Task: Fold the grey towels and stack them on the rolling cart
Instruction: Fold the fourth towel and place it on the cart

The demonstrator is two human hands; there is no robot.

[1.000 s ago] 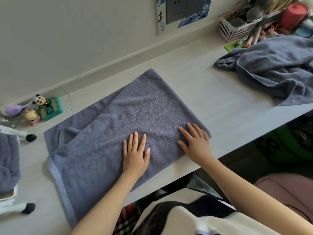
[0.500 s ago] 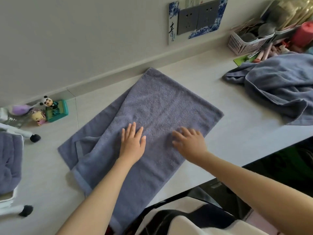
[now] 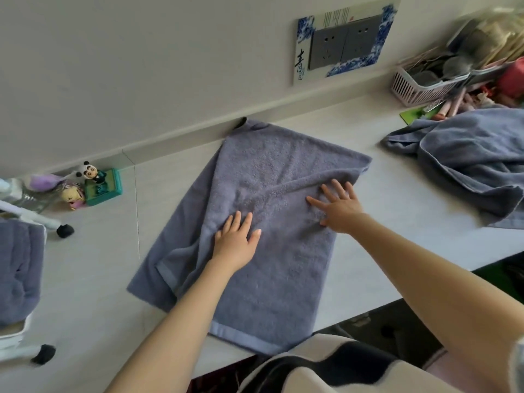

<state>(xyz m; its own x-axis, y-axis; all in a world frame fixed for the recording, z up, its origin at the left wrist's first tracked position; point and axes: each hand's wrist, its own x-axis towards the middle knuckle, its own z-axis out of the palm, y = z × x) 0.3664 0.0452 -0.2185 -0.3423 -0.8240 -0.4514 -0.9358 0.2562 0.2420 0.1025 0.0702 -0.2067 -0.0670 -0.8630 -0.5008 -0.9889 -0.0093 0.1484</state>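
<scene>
A grey towel [image 3: 272,273], folded in half, lies flat on the pale desk [image 3: 99,265], its near hem hanging over the front edge. My left hand [image 3: 236,242] presses flat on its middle with straight fingers. My right hand [image 3: 337,204] lies spread on the towel's right part, beside a raised crease. A crumpled grey towel [image 3: 465,163] sits in a heap at the right. At the far left edge, folded grey towels [image 3: 17,268] rest in the white frame of the rolling cart [image 3: 25,324].
Small figurines and a green box [image 3: 100,185] stand by the wall at left. A pink basket [image 3: 419,86] full of clutter, with pens beside it, sits at the back right. A socket plate [image 3: 343,45] hangs on the wall. Black cart feet [image 3: 65,230] poke over the desk.
The towel has turned on the desk, its far corner now against the wall. My right hand has slid up and to the right across it; the left hand stays pressed near the middle.
</scene>
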